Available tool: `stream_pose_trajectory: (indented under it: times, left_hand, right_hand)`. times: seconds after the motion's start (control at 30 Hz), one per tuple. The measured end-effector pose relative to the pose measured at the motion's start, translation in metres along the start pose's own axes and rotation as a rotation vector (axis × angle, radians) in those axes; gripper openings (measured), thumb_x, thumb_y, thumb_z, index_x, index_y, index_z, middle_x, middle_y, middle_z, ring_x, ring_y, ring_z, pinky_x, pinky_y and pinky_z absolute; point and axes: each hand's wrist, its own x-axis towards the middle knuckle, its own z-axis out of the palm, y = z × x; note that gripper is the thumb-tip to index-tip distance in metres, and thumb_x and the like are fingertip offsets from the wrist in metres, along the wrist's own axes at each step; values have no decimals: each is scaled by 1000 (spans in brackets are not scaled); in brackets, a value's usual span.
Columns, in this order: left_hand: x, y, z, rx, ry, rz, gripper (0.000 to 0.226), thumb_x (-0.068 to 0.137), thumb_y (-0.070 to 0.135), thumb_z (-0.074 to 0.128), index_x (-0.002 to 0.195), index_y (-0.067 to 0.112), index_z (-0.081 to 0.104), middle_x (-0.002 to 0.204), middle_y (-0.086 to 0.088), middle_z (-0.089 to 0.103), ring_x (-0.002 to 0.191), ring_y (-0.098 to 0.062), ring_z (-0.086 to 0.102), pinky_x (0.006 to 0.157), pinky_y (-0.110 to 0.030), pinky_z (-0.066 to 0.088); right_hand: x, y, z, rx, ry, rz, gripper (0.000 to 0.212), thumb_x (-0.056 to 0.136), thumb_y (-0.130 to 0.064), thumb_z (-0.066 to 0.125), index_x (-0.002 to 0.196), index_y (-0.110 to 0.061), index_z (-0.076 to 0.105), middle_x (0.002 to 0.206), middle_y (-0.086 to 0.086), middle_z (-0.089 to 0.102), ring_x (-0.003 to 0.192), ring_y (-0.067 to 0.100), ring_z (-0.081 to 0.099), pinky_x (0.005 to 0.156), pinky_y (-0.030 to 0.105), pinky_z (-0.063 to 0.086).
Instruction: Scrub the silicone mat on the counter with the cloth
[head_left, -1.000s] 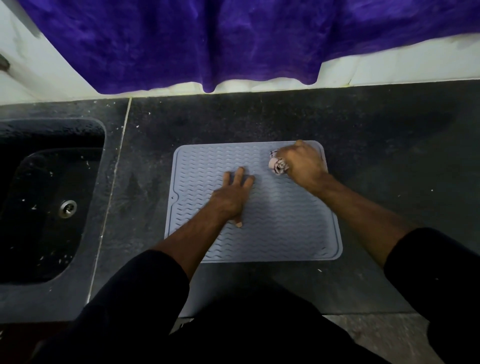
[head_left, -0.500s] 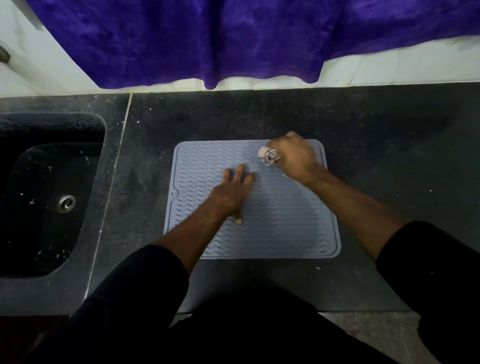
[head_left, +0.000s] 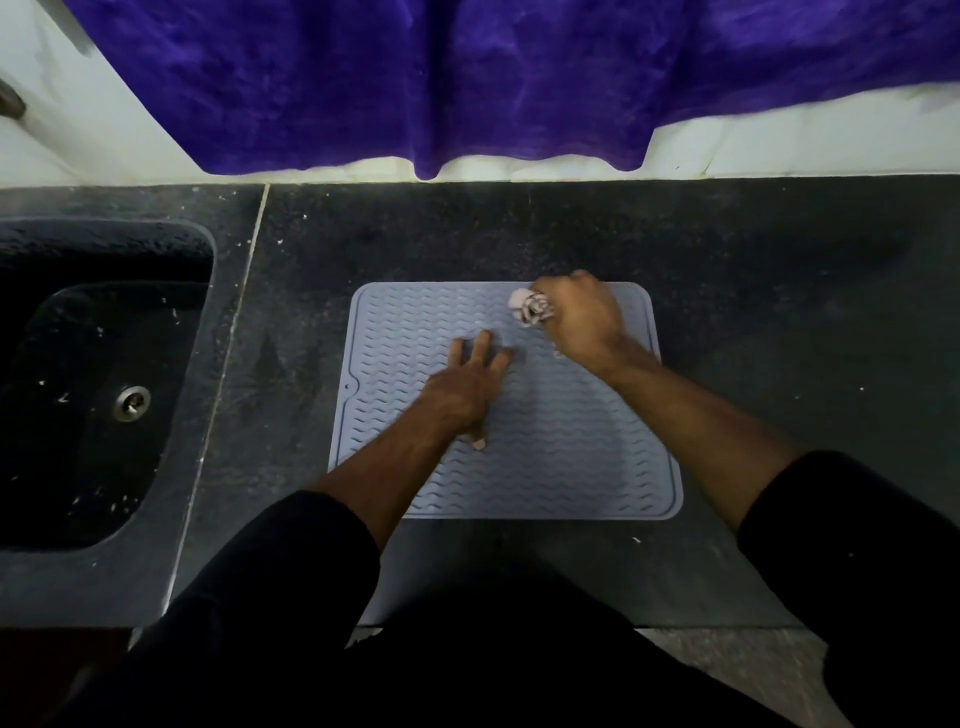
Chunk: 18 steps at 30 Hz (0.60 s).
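Observation:
A grey-blue silicone mat (head_left: 571, 457) with a wavy ribbed pattern lies flat on the dark counter (head_left: 779, 312). My left hand (head_left: 467, 387) rests palm down on the middle of the mat, fingers spread, holding nothing. My right hand (head_left: 584, 317) is at the mat's far right part, fist closed around a small bunched pale cloth (head_left: 530, 306) that pokes out to the left of my knuckles and presses on the mat.
A black sink (head_left: 104, 389) with a metal drain (head_left: 132, 402) sits to the left, past a pale seam in the counter. A purple towel (head_left: 467, 78) hangs over the white wall behind. White specks dot the counter. The counter's front edge is near my body.
My right hand with the cloth has slid left along the mat's far edge. My left hand has stayed put on the mat.

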Motion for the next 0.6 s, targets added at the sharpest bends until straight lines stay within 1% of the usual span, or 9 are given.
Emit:
stream_pose_trajectory:
  times: [0.1, 0.13, 0.2, 0.27, 0.33, 0.43, 0.47, 0.53, 0.6]
  left_hand:
    - [0, 0, 2, 35, -8, -11, 130, 63, 14, 87, 152, 24, -6, 157, -6, -23, 143, -38, -18, 109, -61, 28]
    - [1, -1, 2, 38, -9, -12, 130, 62, 15, 87, 152, 24, -7, 157, -6, -23, 143, -37, -19, 109, -61, 27]
    - [1, -2, 2, 23, -3, -6, 129, 63, 14, 87, 152, 25, -5, 157, -4, -24, 143, -36, -19, 110, -61, 25]
    - [1, -4, 3, 0, 8, 8, 126, 63, 12, 86, 152, 26, -2, 157, -3, -24, 143, -36, -18, 110, -61, 24]
    - [1, -4, 4, -11, 14, 8, 125, 63, 10, 85, 152, 26, -1, 157, -3, -24, 143, -35, -18, 110, -61, 23]
    - [2, -3, 3, -4, 1, 9, 126, 63, 10, 86, 152, 26, -2, 157, -3, -24, 143, -37, -18, 110, -62, 24]
    - [2, -3, 3, 1, -1, 12, 127, 62, 10, 86, 152, 26, -1, 157, -3, -24, 143, -37, -18, 110, -62, 25]
    - [2, -3, 2, 3, 2, 16, 127, 61, 10, 87, 152, 27, 0, 157, -4, -24, 143, -38, -18, 108, -63, 26]
    - [2, -3, 2, 18, 1, 16, 127, 61, 13, 87, 152, 27, -1, 157, -5, -22, 142, -39, -18, 108, -63, 28]
  right_hand:
    - [2, -23, 15, -79, -88, -132, 26, 92, -32, 57, 114, -22, 66, 117, 4, 66, 110, 28, 55, 92, 37, 44]
    - [0, -19, 18, -74, -94, -146, 28, 93, -34, 55, 116, -24, 65, 121, 2, 66, 112, 27, 53, 95, 37, 42]
    - [-3, -1, 19, -71, -83, -128, 28, 93, -33, 55, 117, -24, 66, 121, 2, 66, 112, 27, 53, 96, 39, 42]
    - [-5, 19, 16, -146, -65, -70, 23, 91, -26, 58, 111, -20, 68, 112, 6, 69, 107, 29, 56, 91, 39, 46]
    - [-3, 34, 10, -178, -40, 11, 15, 89, -23, 59, 97, -18, 70, 99, 9, 72, 96, 31, 62, 80, 37, 50]
    - [6, 33, 1, -19, -20, 98, 8, 83, -21, 64, 83, -17, 71, 84, 11, 72, 81, 32, 67, 65, 32, 48]
    - [10, 26, 1, 45, -17, 88, 6, 81, -18, 66, 83, -17, 72, 83, 10, 72, 80, 31, 67, 64, 32, 49]
    - [17, 4, 3, 116, -43, 16, 11, 80, -16, 71, 90, -20, 72, 87, 8, 71, 82, 27, 66, 71, 36, 54]
    - [21, -18, 11, 101, -138, -69, 21, 81, -23, 72, 102, -24, 72, 97, 6, 71, 89, 25, 65, 78, 37, 55]
